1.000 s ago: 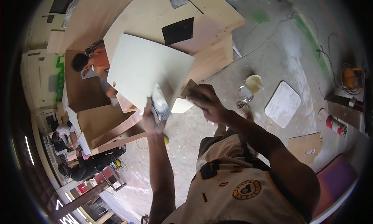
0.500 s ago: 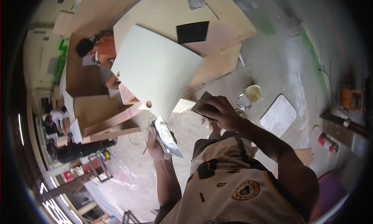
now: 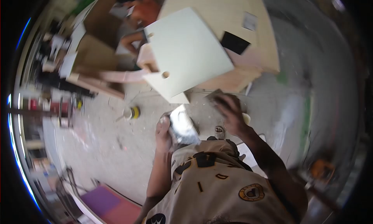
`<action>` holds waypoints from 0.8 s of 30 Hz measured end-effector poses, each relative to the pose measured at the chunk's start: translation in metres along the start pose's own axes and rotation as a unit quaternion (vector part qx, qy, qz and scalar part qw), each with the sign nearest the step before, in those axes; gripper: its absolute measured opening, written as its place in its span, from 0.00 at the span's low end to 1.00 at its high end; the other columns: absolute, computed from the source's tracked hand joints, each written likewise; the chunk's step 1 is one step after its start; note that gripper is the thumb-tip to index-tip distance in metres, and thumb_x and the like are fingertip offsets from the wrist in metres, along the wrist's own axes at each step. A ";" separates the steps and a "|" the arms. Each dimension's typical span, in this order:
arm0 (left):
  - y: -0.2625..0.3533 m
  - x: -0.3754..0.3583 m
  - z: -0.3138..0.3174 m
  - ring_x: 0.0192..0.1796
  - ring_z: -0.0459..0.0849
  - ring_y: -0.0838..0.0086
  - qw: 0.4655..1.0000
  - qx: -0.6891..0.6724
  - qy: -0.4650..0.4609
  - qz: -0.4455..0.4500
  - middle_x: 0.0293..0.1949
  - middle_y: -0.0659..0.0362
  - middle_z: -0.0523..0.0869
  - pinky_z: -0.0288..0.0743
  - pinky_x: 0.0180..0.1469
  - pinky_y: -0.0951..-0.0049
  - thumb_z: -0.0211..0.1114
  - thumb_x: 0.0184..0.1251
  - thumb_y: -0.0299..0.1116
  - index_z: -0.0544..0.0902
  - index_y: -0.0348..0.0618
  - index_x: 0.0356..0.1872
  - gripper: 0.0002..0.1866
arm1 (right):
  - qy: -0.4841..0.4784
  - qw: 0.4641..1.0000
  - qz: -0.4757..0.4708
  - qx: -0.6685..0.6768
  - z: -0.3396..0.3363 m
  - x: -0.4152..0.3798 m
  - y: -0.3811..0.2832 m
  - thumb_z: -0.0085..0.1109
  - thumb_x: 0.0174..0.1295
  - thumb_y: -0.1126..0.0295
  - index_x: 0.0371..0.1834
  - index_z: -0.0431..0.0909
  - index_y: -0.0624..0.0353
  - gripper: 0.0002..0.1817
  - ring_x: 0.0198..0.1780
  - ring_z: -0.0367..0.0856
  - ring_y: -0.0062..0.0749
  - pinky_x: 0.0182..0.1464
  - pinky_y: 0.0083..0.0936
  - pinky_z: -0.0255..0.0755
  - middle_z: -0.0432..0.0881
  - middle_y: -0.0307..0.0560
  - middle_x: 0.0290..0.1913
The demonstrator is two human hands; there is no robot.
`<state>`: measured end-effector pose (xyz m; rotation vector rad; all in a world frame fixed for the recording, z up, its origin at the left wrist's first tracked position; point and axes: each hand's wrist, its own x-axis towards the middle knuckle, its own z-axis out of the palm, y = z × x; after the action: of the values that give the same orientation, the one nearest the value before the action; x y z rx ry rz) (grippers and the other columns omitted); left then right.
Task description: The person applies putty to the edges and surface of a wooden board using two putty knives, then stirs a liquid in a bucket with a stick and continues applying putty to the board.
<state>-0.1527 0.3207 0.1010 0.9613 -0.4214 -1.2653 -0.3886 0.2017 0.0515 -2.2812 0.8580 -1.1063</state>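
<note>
My left hand [image 3: 163,131] is closed around a broad, shiny metal putty knife [image 3: 182,125], its pale blade catching the light. My right hand [image 3: 230,114] grips a flat, dark scraper [image 3: 214,96] by one edge, with the fingers laid over it; motion blurs this hand a little. Beyond both hands stands a pale panel [image 3: 190,49] with two round holes along its left edge. Neither hand touches it. The two tools are apart from each other.
A tin with a yellow label [image 3: 135,112] stands on the floor to the left. Behind the pale panel are a large wooden board [image 3: 217,10] and a black rectangle [image 3: 235,43]. Another person [image 3: 144,12] bends among wooden frames at upper left. A white board [image 3: 248,154] lies at right.
My view has swung, so the panel and the other person appear higher and further right. The yellow-labelled tin has come into sight. Both hands still hold their tools.
</note>
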 end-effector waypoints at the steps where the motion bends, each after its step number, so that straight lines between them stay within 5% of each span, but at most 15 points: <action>1: -0.002 -0.003 -0.001 0.50 0.85 0.69 0.997 0.038 0.061 0.021 0.49 0.52 0.85 0.79 0.57 0.67 0.56 0.80 0.47 0.74 0.33 0.62 0.25 | 0.040 0.992 0.050 0.107 0.000 -0.001 -0.005 0.54 0.67 0.80 0.67 0.79 0.51 0.25 0.61 0.77 0.43 0.59 0.35 0.74 0.77 0.50 0.62; 3: -0.018 -0.005 -0.005 0.51 0.83 0.73 0.992 0.020 0.063 0.105 0.52 0.55 0.84 0.78 0.56 0.68 0.46 0.85 0.49 0.74 0.32 0.65 0.27 | 0.063 0.923 0.238 0.297 -0.021 0.014 -0.037 0.52 0.71 0.79 0.64 0.78 0.61 0.19 0.56 0.81 0.35 0.58 0.30 0.76 0.81 0.50 0.57; 5: -0.020 -0.016 -0.017 0.53 0.82 0.76 0.975 0.166 0.023 0.144 0.56 0.54 0.82 0.79 0.56 0.66 0.46 0.85 0.51 0.73 0.32 0.66 0.29 | 0.032 0.831 0.355 0.427 -0.041 0.020 -0.053 0.54 0.72 0.75 0.58 0.78 0.68 0.14 0.51 0.83 0.28 0.56 0.27 0.77 0.84 0.47 0.52; 7: -0.020 -0.038 0.002 0.56 0.83 0.71 0.940 0.277 0.055 0.193 0.59 0.50 0.81 0.79 0.59 0.61 0.46 0.84 0.52 0.73 0.33 0.66 0.30 | -0.007 0.616 0.461 0.638 -0.046 0.029 -0.073 0.59 0.67 0.70 0.55 0.79 0.62 0.15 0.48 0.86 0.32 0.48 0.30 0.80 0.86 0.44 0.48; 8: -0.019 -0.045 0.011 0.58 0.83 0.68 0.916 0.332 0.067 0.216 0.60 0.48 0.81 0.78 0.60 0.59 0.46 0.83 0.53 0.74 0.34 0.66 0.30 | -0.048 0.572 0.499 0.649 -0.046 0.026 -0.075 0.59 0.67 0.70 0.55 0.79 0.60 0.15 0.48 0.86 0.33 0.45 0.30 0.79 0.86 0.44 0.48; 11: -0.029 -0.042 0.028 0.63 0.81 0.52 0.791 0.382 -0.035 0.477 0.61 0.42 0.80 0.75 0.65 0.52 0.49 0.81 0.54 0.76 0.36 0.64 0.30 | -0.160 0.442 0.571 0.673 -0.029 0.008 -0.071 0.59 0.65 0.69 0.55 0.79 0.55 0.15 0.44 0.86 0.32 0.38 0.30 0.78 0.86 0.42 0.47; 12: -0.033 -0.042 0.031 0.65 0.78 0.38 0.788 0.355 -0.080 0.497 0.62 0.38 0.79 0.73 0.67 0.47 0.52 0.79 0.54 0.79 0.37 0.62 0.29 | -0.138 0.424 0.607 0.658 -0.028 0.014 -0.087 0.54 0.66 0.70 0.56 0.79 0.61 0.17 0.41 0.88 0.37 0.40 0.38 0.82 0.88 0.48 0.46; 15: -0.026 -0.049 0.040 0.66 0.78 0.39 0.759 0.454 -0.090 0.459 0.63 0.39 0.78 0.73 0.67 0.46 0.55 0.76 0.53 0.80 0.38 0.61 0.28 | -0.158 0.426 0.572 0.683 -0.035 0.017 -0.085 0.56 0.68 0.66 0.54 0.79 0.56 0.14 0.38 0.86 0.32 0.32 0.29 0.76 0.87 0.42 0.42; 19: -0.022 -0.056 0.044 0.66 0.79 0.43 0.772 0.490 -0.069 0.398 0.64 0.42 0.79 0.75 0.66 0.48 0.67 0.65 0.42 0.81 0.40 0.62 0.26 | -0.095 0.493 0.517 0.693 -0.047 0.027 -0.080 0.54 0.69 0.64 0.56 0.78 0.54 0.15 0.39 0.86 0.33 0.32 0.28 0.76 0.86 0.43 0.42; 22: -0.016 -0.055 0.041 0.64 0.81 0.45 0.732 0.544 -0.088 0.401 0.62 0.42 0.81 0.78 0.63 0.54 0.61 0.74 0.37 0.80 0.37 0.61 0.20 | -0.001 0.554 0.467 0.689 -0.060 0.039 -0.074 0.59 0.67 0.67 0.57 0.77 0.55 0.16 0.44 0.86 0.35 0.37 0.30 0.78 0.85 0.44 0.46; 24: -0.024 -0.059 0.042 0.63 0.82 0.44 0.826 0.464 -0.102 0.303 0.62 0.42 0.81 0.78 0.63 0.55 0.59 0.76 0.35 0.81 0.37 0.60 0.18 | 0.001 0.621 0.429 0.656 -0.079 0.048 -0.046 0.60 0.66 0.69 0.58 0.77 0.55 0.17 0.49 0.85 0.35 0.46 0.31 0.78 0.85 0.43 0.49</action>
<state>-0.2153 0.3601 0.1190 1.3348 -1.4804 -0.5197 -0.4141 0.1895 0.1505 -0.4819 0.6007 -0.7469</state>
